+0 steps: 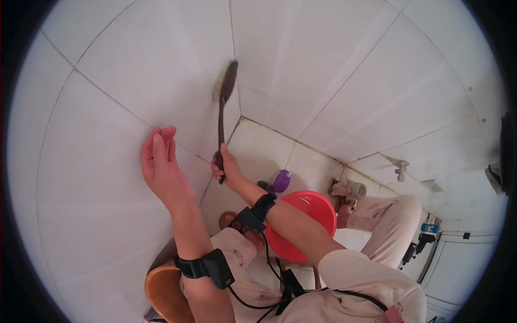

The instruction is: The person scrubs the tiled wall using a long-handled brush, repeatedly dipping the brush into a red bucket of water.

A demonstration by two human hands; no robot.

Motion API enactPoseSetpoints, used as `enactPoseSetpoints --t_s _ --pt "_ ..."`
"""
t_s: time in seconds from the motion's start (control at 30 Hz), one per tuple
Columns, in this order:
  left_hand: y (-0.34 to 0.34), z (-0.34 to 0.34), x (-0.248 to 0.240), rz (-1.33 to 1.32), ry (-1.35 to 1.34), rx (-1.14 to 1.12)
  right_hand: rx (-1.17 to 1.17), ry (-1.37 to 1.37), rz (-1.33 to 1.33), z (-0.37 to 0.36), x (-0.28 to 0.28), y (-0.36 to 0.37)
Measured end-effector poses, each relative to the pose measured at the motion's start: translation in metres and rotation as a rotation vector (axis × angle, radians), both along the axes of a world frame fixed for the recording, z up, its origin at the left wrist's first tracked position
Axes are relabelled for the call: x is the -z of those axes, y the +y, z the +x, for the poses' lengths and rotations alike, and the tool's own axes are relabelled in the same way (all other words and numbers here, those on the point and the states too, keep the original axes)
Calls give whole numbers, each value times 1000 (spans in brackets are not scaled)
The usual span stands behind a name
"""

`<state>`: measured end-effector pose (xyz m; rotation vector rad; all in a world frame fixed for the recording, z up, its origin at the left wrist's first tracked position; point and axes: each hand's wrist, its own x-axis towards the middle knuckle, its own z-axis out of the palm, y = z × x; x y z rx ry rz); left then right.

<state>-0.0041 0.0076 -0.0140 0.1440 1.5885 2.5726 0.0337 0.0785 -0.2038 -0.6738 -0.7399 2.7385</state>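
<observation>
My right hand [230,168] is closed around the lower handle of a dark brown long-handled scrub brush [228,83]. The brush stands upright, its pale bristles turned to the left tiled wall [102,177] beside the corner; the bristles look slightly blurred. My left hand [163,161] is raised close to that same wall, fingers loosely bent and nothing visible in them. Whether its fingertips touch the tiles I cannot tell. Below my right forearm sits a red plastic basin [307,207], partly hidden by the arm.
A purple object [281,181], perhaps a bottle, is on the floor behind the basin. A metal tap [400,171] juts from the right wall. An orange-brown rounded seat or container [164,293] is at lower left. Black cables [258,307] run from my forearm straps.
</observation>
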Motion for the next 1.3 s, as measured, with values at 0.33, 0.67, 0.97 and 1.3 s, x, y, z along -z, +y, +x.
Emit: enactPoseSetpoints --t_s 0.33,0.67,0.97,1.3 --pt "6 -1 11 -18 -43 60 -121 -40 -639 27 96 10" --pt "12 2 19 -21 -71 112 -144 -109 -776 22 122 28" --pt "16 5 22 -65 -73 145 -66 -92 -744 7 120 52" --pt "12 2 28 -94 -120 158 -100 -54 -726 26 115 43"
